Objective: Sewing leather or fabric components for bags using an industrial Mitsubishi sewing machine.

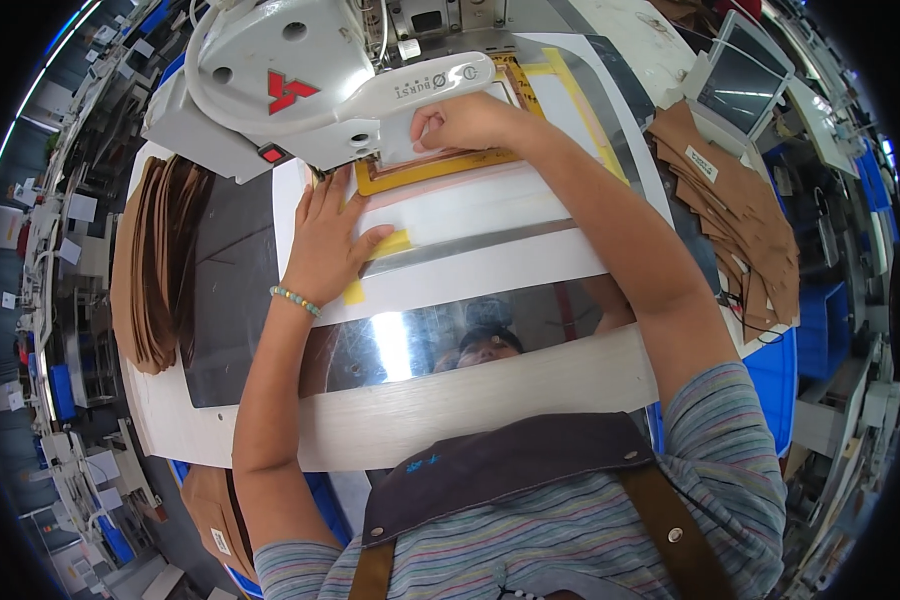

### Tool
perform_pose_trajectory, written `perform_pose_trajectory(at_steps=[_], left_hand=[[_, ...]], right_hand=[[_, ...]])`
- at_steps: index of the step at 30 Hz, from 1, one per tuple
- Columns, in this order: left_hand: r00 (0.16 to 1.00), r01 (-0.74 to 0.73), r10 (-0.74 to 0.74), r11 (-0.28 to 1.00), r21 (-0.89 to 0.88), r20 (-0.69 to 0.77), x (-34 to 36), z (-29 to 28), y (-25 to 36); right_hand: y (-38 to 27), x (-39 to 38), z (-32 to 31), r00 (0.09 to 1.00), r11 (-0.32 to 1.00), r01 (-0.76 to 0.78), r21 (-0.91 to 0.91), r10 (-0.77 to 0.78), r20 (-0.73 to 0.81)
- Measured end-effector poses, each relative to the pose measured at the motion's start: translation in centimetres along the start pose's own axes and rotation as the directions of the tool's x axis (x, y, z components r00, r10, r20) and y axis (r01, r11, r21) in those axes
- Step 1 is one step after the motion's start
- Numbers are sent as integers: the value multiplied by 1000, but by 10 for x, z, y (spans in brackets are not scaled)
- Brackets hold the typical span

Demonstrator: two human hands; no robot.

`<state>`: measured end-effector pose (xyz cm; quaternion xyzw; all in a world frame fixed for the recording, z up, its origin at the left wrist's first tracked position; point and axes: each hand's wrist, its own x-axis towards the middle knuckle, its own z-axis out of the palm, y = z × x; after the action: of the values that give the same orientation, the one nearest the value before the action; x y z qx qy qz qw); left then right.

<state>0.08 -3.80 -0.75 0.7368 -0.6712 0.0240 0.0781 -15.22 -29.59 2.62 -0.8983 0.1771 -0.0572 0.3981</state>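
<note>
My left hand (332,234) lies flat on a white sheet (530,205), fingers stretched forward and thumb apart, next to a piece of yellow tape (391,243). The fingertips reach the lower edge of a white sewing machine head (270,75) and are partly hidden there. Over a yellow-edged template frame (440,170) on the sheet is my right hand (470,122), its fingers curled and pinched together. Anything between them is too small to tell. That hand sits just below the machine's rounded white handle bar (415,88).
Stacked brown pieces (150,265) stand at the left edge, and more brown pieces (735,200) fan out at the right. A screen (742,75) rises at the back right. Shiny metal plate (440,340) lies near me on the pale tabletop (470,415). A blue bin (770,385) is at the right.
</note>
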Motion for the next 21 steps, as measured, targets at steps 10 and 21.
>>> perform_pose_trajectory(at_steps=[10, 21], left_hand=[[998, 21, -21, 1000, -16, -53, -2, 6, -2], [996, -5, 0, 999, -52, -95, -3, 8, -5]], right_hand=[[48, -37, -80, 998, 970, -2, -241, 15, 53], [20, -49, -69, 974, 904, -146, -402, 203, 104]])
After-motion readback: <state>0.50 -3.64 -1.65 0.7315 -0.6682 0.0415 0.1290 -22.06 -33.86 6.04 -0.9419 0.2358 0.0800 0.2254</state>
